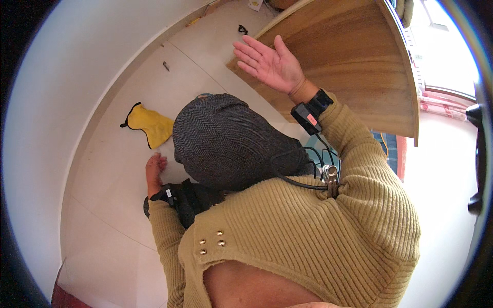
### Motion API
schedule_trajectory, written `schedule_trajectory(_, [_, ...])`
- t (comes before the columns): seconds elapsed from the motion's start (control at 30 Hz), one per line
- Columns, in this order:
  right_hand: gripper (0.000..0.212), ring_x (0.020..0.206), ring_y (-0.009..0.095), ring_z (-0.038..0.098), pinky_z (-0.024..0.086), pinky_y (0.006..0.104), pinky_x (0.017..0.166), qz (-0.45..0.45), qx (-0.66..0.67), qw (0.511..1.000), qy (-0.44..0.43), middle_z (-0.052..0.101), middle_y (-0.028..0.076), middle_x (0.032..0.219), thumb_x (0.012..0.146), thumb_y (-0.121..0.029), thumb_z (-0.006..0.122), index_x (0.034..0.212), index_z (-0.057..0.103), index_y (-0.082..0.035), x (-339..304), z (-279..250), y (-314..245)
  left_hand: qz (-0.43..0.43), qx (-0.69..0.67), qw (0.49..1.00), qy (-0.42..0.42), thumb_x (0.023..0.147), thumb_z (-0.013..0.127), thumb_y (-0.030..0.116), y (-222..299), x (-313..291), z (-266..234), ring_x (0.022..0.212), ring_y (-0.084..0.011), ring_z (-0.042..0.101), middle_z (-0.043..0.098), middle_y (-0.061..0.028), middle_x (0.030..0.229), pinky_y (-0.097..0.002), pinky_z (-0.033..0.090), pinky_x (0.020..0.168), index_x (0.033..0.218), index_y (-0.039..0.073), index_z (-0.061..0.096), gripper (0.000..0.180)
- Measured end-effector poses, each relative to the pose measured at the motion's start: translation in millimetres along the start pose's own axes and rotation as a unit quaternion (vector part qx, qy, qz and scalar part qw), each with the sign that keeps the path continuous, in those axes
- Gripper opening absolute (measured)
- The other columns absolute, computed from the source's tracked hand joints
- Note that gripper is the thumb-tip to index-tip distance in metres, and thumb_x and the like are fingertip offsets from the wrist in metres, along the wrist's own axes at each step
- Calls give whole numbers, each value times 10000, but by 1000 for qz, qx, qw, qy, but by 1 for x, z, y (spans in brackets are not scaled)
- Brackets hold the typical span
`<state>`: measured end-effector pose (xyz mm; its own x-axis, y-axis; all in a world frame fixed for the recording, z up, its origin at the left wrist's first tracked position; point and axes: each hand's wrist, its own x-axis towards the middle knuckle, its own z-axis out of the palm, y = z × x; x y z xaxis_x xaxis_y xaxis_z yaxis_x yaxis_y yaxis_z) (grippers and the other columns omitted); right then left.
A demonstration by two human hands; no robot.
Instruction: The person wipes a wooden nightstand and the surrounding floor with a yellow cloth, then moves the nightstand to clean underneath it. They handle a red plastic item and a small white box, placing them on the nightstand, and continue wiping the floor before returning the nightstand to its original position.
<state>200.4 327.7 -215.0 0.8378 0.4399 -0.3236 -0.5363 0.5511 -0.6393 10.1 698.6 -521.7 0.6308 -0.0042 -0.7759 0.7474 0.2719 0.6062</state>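
Note:
My right hand is raised with the palm up and the fingers stretched out, holding nothing. Behind it stands a brown wooden panel. Low on the left hangs my left hand, its fingers loosely bent and apart, with nothing seen in it. Just beyond its fingertips a yellow cloth piece with black edging lies on the floor; I cannot tell whether they touch. Each wrist wears a black band with a small box, the right one being the nearer to the panel. Grey herringbone cloth covers my bent legs between the hands.
A white wall curves along the left of the pale tiled floor. Black cables run from a metal clip at my right side. Small dark things lie on the floor farther off. Pink patterned fabric hangs at right.

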Motion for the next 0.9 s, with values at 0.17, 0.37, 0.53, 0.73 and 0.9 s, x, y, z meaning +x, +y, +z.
schedule_trajectory(0.17, [623,1226,251,364,326,359,1007,6,-126,992,9,328,155,1355,922,-471,275,1349,231,-20,-4,28,-1,63,-63,995,-33,873,521,314,-9,6,-1,710,-147,571,596,-65,803,-255,470,654,967,37,558,295])
schedule_trajectory(0.37, [290,960,156,564,441,280,840,-205,-709,674,-35,607,61,1047,896,-237,507,1100,573,-42,-106,89,-78,0,-41,999,0,872,501,350,-9,23,15,678,-149,567,595,-71,779,-248,449,605,1016,-2,529,382])
schedule_trajectory(0.53, [320,761,136,608,473,244,708,-467,-719,451,250,633,91,945,924,-263,418,1039,597,-24,-215,110,-210,-13,-32,999,-32,862,506,441,2,12,21,758,-207,567,583,-104,849,-299,451,659,1111,-27,481,531])
schedule_trajectory(0.73, [314,451,103,399,336,280,385,-113,-603,448,650,464,27,567,867,-323,537,766,527,-25,-305,8,-357,-28,-49,998,-29,886,460,421,5,3,31,698,-172,561,597,-88,818,-268,437,603,1082,-5,496,470])
schedule_trajectory(0.9, [276,468,97,382,308,258,384,-53,-560,516,646,402,8,530,795,-262,641,700,532,-27,-332,-78,-376,-36,-77,996,4,882,472,410,14,6,37,642,-174,562,596,-106,795,-263,436,534,1042,2,507,439])
